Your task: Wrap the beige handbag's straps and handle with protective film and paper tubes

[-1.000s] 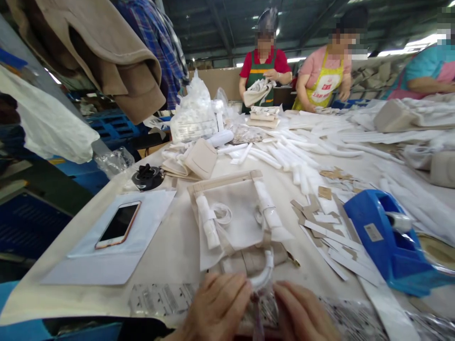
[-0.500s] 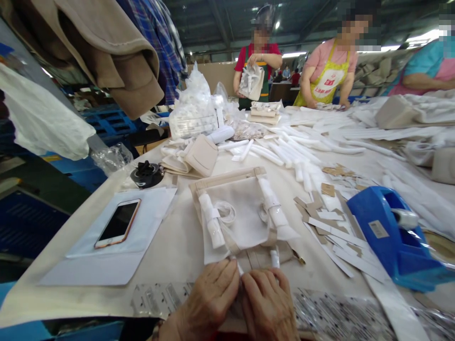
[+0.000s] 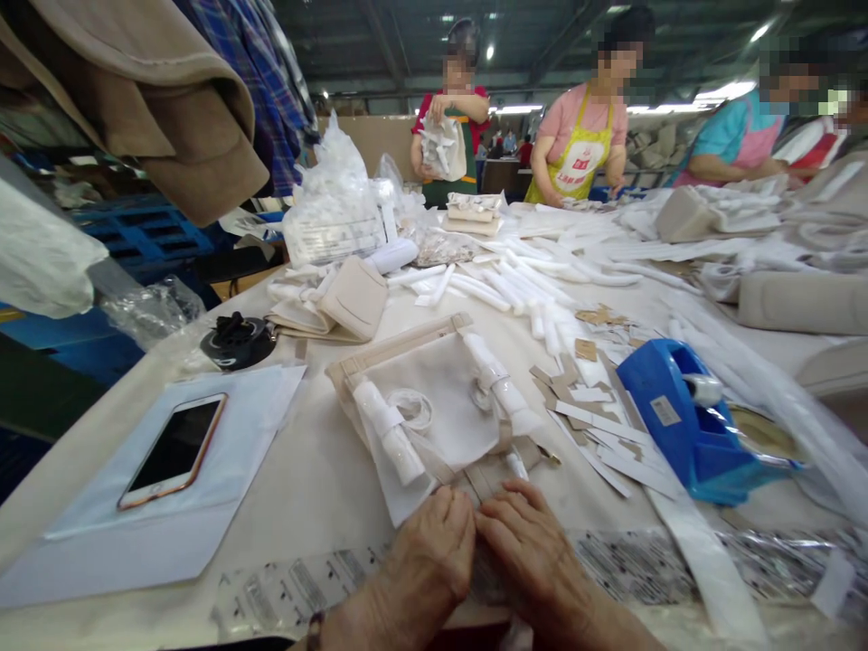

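A beige bag (image 3: 434, 398) lies on the table before me, its straps wrapped in white foam and a sheet of white tissue over its panel. At the bag's near end, my left hand (image 3: 434, 547) is closed, fingers bent together. Close beside it, my right hand (image 3: 522, 542) is also closed with fingers curled down. What the fingertips pinch is hidden under both hands. A small white-wrapped piece (image 3: 516, 465) and a metal zipper end (image 3: 551, 455) show just beyond my right hand. Printed clear plastic (image 3: 298, 583) runs beneath my wrists.
To the left, a phone (image 3: 174, 448) rests on white sheets (image 3: 223, 515), with a black tape roll (image 3: 237, 342) behind. A blue tape dispenser (image 3: 668, 416) stands right, near card scraps (image 3: 597, 425). White foam tubes (image 3: 502, 289) and another beige bag (image 3: 353, 298) lie farther back. Co-workers stand opposite.
My view has swung to the right, so things appear farther left. My hands stay close together at the bag's near end, and the bag looks slightly turned.
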Tool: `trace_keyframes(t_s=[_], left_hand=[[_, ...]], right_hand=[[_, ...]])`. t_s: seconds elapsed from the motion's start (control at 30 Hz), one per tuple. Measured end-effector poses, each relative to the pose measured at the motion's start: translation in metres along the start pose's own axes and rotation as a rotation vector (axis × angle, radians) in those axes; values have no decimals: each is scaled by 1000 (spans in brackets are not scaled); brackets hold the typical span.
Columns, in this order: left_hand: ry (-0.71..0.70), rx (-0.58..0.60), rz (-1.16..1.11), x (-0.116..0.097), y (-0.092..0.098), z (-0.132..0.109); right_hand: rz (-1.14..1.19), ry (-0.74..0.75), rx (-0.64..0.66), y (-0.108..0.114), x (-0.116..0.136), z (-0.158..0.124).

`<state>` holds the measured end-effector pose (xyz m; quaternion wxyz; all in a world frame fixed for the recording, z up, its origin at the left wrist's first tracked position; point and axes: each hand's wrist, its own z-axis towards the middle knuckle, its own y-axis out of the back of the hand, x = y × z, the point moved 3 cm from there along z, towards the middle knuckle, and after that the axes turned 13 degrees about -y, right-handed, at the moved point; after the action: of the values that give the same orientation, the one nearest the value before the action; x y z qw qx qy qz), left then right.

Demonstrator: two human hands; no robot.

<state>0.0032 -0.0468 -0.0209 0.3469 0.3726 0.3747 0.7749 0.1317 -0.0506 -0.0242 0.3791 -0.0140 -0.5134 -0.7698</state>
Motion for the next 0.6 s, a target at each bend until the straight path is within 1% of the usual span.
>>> trace_keyframes(t_s=[0.07,0.13,0.2,0.23,0.3,0.33,0.4,0.47,0.5,0.53,0.57,0.6], left_hand=[[-49,144,47,-8,2,13],[-141,216,83,-8,7,23],[-227,205,10,-2,9,30],[-243,190,-61,2,7,32],[-225,167,-179,8,0,35],[-216,159,-204,9,-3,35],[-211,152,-188,7,-8,36],[-240,164,-162,3,-7,38],[-258,179,-162,1,-5,39],[-271,202,-170,1,-3,40],[-276,222,-185,1,0,42],[-279,236,-206,2,2,43]], right_hand=[[2,-3,45,10,-10,-6],[-11,-15,65,18,-19,-11],[-36,-27,73,25,-26,-14],[-50,-36,76,29,-29,-15],[-61,-53,76,35,-32,-16],[-63,-57,59,38,-33,-18],[-81,-37,-34,40,-29,-27],[-79,-52,-170,34,-20,-45],[-34,-113,-237,27,-15,-55],[66,-240,-265,18,-11,-65],[245,-414,-320,8,-9,-74],[478,-651,-296,-5,-9,-81]])
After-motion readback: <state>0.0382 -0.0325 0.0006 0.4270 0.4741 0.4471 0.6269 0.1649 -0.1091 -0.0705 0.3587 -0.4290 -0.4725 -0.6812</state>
